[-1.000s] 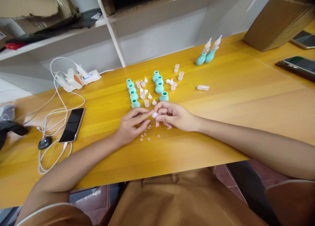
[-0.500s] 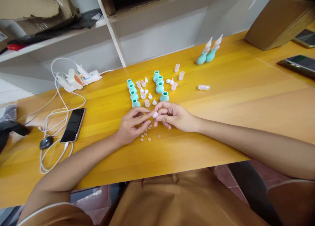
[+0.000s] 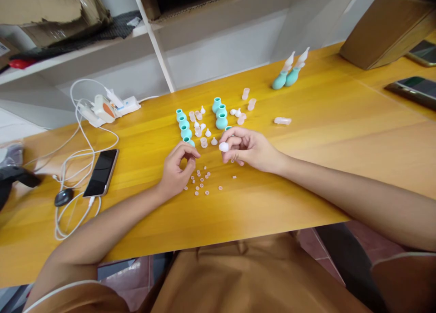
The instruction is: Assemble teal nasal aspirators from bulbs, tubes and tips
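In my right hand [image 3: 254, 149] a small white nozzle tip [image 3: 224, 147] is pinched between thumb and fingers, its rounded wide end showing. My left hand [image 3: 179, 170] hovers to its left with curled fingers, thumb and forefinger slightly apart and nothing visible between them. Small pale rings [image 3: 201, 180] lie scattered on the table between and below the hands. Beyond them stand two rows of teal rubber bulbs [image 3: 185, 131], the nearest right one partly behind my right hand. Loose white nozzle tips [image 3: 208, 132] and clear pinkish tubes [image 3: 203, 142] sit between the rows.
Two assembled nasal aspirators [image 3: 285, 71] stand at the back right, with a clear tube [image 3: 282, 121] lying nearer. On the left are a phone [image 3: 101, 173], white cables and a power strip [image 3: 127, 106]. A cardboard box [image 3: 384, 29] and another phone [image 3: 413, 91] are at far right.
My hands have separated. The right has moved up and right with the white nozzle tip; the left has drawn back left, uncovering more of the small rings.
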A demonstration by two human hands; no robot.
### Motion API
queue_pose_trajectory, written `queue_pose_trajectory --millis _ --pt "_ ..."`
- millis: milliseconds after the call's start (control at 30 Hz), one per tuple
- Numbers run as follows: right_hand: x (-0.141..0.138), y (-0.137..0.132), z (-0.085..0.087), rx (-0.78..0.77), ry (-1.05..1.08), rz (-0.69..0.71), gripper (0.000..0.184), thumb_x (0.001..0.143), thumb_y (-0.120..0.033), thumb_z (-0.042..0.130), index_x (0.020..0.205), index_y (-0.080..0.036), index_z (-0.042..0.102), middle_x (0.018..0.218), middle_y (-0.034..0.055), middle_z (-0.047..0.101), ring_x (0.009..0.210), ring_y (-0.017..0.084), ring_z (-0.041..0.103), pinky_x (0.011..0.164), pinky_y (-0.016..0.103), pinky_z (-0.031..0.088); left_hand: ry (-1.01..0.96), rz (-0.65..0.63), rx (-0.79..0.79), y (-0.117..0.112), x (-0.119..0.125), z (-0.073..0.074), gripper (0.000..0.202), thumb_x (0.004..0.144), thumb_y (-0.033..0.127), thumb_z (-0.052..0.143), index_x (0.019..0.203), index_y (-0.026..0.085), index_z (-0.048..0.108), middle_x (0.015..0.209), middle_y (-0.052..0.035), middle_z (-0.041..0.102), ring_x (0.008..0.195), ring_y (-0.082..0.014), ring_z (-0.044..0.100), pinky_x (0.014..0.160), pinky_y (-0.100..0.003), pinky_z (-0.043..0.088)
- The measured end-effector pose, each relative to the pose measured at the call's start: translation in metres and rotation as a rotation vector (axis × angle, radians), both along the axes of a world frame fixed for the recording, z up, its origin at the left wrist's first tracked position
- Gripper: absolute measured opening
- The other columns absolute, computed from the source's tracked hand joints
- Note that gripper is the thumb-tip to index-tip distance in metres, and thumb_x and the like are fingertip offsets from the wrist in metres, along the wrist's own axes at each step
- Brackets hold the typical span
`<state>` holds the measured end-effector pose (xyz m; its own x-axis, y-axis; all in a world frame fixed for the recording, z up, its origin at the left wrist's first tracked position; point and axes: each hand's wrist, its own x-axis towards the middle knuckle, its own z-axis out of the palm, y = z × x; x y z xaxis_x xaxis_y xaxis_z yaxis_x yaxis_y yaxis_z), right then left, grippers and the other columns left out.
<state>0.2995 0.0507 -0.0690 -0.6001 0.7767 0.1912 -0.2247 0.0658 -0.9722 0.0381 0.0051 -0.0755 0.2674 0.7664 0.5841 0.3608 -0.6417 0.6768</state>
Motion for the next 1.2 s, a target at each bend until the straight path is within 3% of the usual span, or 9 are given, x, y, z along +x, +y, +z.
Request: queue_pose_trajectory --millis 200,333,467,600,700,800,900,1033,1200 --pt "0.007 0.003 0.004 0.009 -0.064 -0.039 0.046 0.076 -0.04 0.101 0.095 -0.018 0.066 0.079 0.0014 0.076 0.067 0.012 0.067 0.053 0.021 0.046 0.118 -0.019 -0.031 -0.002 0.002 0.002 0.024 0.094 0.001 0.057 0.101 0.021 0.066 0.098 -0.0014 0.066 0.088 -0.0148 0.062 0.081 -0.03 0.054" --pt "0.009 0.005 0.005 0.073 -0.055 -0.133 0.044 0.073 -0.04 0.103 0.086 -0.02 0.067 0.077 -0.0002 0.072 0.066 0.012 0.063 0.057 0.026 0.049 0.16 -0.024 0.009 -0.004 0.003 0.003 0.026 0.091 -0.001 0.057 0.101 0.021 0.066 0.098 -0.0008 0.066 0.088 -0.0147 0.063 0.083 -0.031 0.055" --pt "0.008 0.008 0.006 0.108 0.036 -0.188 0.05 0.068 -0.041 0.105 0.078 -0.02 0.061 0.09 0.0008 0.071 0.07 0.012 0.061 0.057 0.025 0.049 0.177 -0.011 0.049 -0.005 0.003 0.004 0.026 0.092 -0.001 0.057 0.102 0.022 0.066 0.098 -0.001 0.066 0.09 -0.016 0.063 0.085 -0.032 0.055" --pt "0.012 0.013 0.007 0.152 -0.025 -0.225 0.049 0.08 -0.053 0.096 0.08 -0.019 0.061 0.082 -0.0008 0.066 0.06 0.009 0.053 0.054 0.025 0.042 0.266 0.033 0.056 -0.005 0.004 0.004 0.03 0.095 0.002 0.058 0.112 0.023 0.07 0.115 -0.0051 0.069 0.107 -0.0202 0.066 0.093 -0.037 0.058" --pt "0.018 0.016 0.006 0.378 -0.188 -0.247 0.043 0.093 -0.059 0.085 0.087 -0.019 0.069 0.08 -0.0002 0.066 0.06 0.01 0.051 0.059 0.028 0.041 0.317 0.027 0.053 -0.006 0.004 0.004 0.036 0.096 0.002 0.057 0.12 0.025 0.071 0.123 -0.0061 0.07 0.117 -0.0215 0.068 0.102 -0.041 0.059" --pt "0.021 0.015 0.002 0.747 -0.396 -0.183 0.04 0.103 -0.057 0.075 0.094 -0.019 0.075 0.093 0.0043 0.073 0.078 0.015 0.064 0.072 0.029 0.045 0.349 0.008 0.066 -0.006 0.005 0.003 0.038 0.096 0.001 0.057 0.123 0.024 0.071 0.126 -0.0067 0.07 0.121 -0.0224 0.068 0.11 -0.044 0.058" --pt "0.018 0.008 -0.005 0.992 -0.617 -0.127 0.042 0.111 -0.057 0.06 0.102 -0.019 0.076 0.105 0.007 0.076 0.088 0.018 0.07 0.077 0.03 0.046 0.451 0.01 0.061 -0.008 0.005 0.0 0.036 0.097 0.006 0.06 0.127 0.023 0.071 0.144 -0.0118 0.064 0.117 -0.0243 0.069 0.107 -0.047 0.06" --pt "0.012 0.002 -0.014 1.171 -0.831 -0.121 0.047 0.114 -0.056 0.053 0.101 -0.017 0.075 0.106 0.0086 0.075 0.082 0.019 0.068 0.074 0.03 0.044 0.574 -0.008 0.051 -0.01 0.006 -0.003 0.041 0.096 0.009 0.061 0.135 0.02 0.068 0.163 -0.0197 0.051 0.098 -0.0219 0.07 0.097 -0.049 0.063" --pt "0.012 0.001 -0.01 1.188 -0.859 -0.126 0.052 0.114 -0.062 0.05 0.103 -0.017 0.073 0.108 0.0093 0.074 0.083 0.019 0.067 0.074 0.031 0.045 0.596 0.0 0.046 -0.011 0.007 -0.001 0.052 0.096 0.009 0.06 0.146 0.022 0.06 0.17 -0.0197 0.046 0.131 -0.0332 0.066 0.109 -0.056 0.06"
